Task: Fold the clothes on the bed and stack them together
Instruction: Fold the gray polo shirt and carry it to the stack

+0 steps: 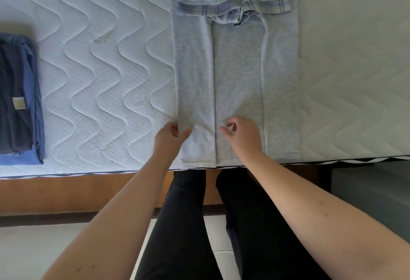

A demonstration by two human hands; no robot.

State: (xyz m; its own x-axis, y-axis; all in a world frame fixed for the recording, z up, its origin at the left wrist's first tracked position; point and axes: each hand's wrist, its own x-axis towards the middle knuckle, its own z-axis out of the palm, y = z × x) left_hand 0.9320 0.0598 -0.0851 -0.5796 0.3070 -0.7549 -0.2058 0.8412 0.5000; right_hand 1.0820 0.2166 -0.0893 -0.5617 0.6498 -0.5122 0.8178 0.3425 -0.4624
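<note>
A light grey T-shirt [237, 69] with plaid sleeve cuffs lies flat on the mattress, both sides folded in toward the middle, its hem at the bed's near edge. My left hand [169, 135] pinches the shirt's left folded edge near the hem. Over the middle panel, just right of the centre fold line, my right hand [243, 134] has its fingers curled with thumb and forefinger close together; whether it holds cloth is unclear. A stack of folded dark navy and blue clothes [18, 102] sits at the far left.
The white quilted mattress [99, 57] spreads between the stack and the shirt and to the shirt's right. Its near edge runs over a wooden bed frame [77, 193]. My legs in black trousers stand against the frame on a pale floor.
</note>
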